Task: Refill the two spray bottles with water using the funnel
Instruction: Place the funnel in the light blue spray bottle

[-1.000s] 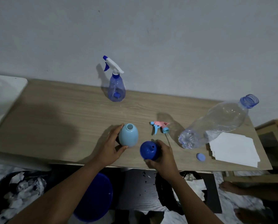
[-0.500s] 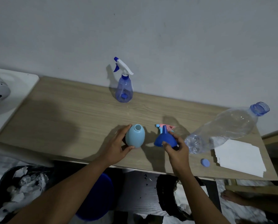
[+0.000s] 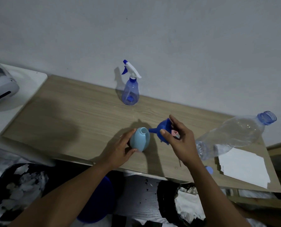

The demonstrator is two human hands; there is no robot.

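A light blue egg-shaped spray bottle (image 3: 139, 139) stands open-necked near the front of the wooden table (image 3: 67, 115), and my left hand (image 3: 120, 150) grips its side. My right hand (image 3: 180, 141) holds a dark blue funnel (image 3: 162, 128) tilted sideways, its spout pointing left and just short of the bottle's neck. The bottle's pink and blue spray head (image 3: 175, 133) lies on the table, mostly hidden behind my right hand. A second, clear blue spray bottle (image 3: 130, 93) with a white trigger head stands at the back by the wall. A large clear water bottle (image 3: 234, 136) lies uncapped on its side at the right.
The blue bottle cap (image 3: 209, 169) lies near the table's front edge beside a stack of white paper (image 3: 243, 167). A white device (image 3: 0, 89) sits on a white surface at the left. Below the table are a blue basin (image 3: 97, 202) and dark bags of crumpled paper (image 3: 17, 187).
My right hand lifted the funnel off the table and turned it so the spout points left toward the light blue bottle's neck. My left hand stayed on the bottle.
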